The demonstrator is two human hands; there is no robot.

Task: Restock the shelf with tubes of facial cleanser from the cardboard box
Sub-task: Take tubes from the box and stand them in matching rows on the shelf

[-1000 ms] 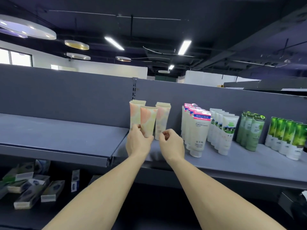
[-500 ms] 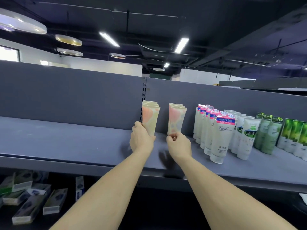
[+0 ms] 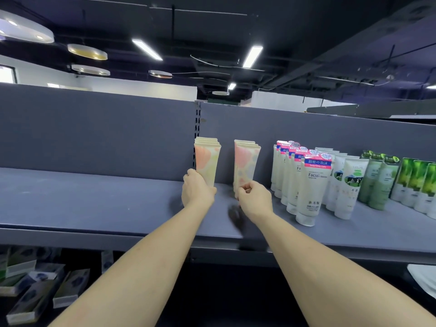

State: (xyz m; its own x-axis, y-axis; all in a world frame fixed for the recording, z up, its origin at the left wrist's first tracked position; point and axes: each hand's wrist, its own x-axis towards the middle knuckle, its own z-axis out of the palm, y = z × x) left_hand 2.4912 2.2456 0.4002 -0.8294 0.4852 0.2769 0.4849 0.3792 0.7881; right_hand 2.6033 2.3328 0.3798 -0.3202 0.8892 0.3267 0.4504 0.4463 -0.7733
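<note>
Two short rows of cream tubes with pink and yellow blotches stand cap-down on the grey shelf (image 3: pixel 94 199). My left hand (image 3: pixel 197 191) grips the base of the front tube in the left row (image 3: pixel 207 161). My right hand (image 3: pixel 256 200) pinches the base of the front tube in the right row (image 3: pixel 245 164). Both rows stand upright near the back panel, a hand's width apart. The cardboard box is out of view.
To the right stand rows of white Facial tubes with pink tops (image 3: pixel 311 182), white tubes with a green picture (image 3: pixel 346 185), and green tubes (image 3: pixel 415 182). Flat boxes (image 3: pixel 35 289) lie on the lower shelf at left. The shelf's left half is bare.
The left tube I held in front has gone back into line with its row. My right hand went from hovering to pinching the right row's base. The view has shifted left.
</note>
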